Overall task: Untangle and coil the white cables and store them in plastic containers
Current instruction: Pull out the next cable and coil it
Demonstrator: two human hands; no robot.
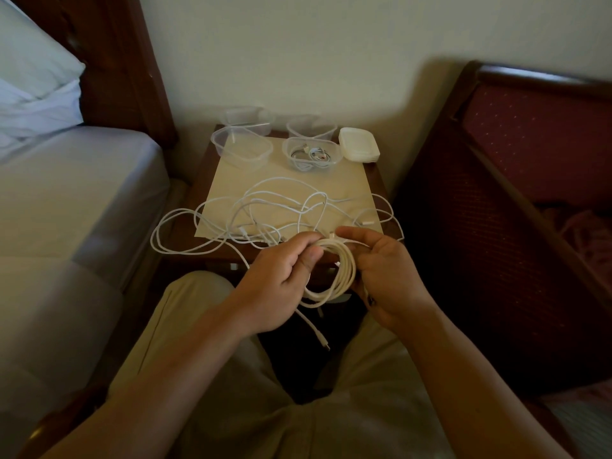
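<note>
A coil of white cable (334, 276) hangs between my hands above my lap, just in front of the nightstand (377, 183). My left hand (281, 279) pinches the coil's upper left side, and my right hand (384, 273) grips its right side with the thumb near the top. One free end with a plug (323, 339) dangles below. A tangle of white cables (265, 213) lies spread over the cream mat (347, 180). Behind it stand clear plastic containers; one container (311, 155) holds a coiled cable, another container (243, 147) holds nothing.
Two more clear containers (248, 117) (309, 127) sit by the wall, beside a stack of white lids (359, 144). A bed (66, 193) lies to the left, a dark wooden chair with red upholstery (513, 160) to the right. Cable loops hang over the nightstand's left edge.
</note>
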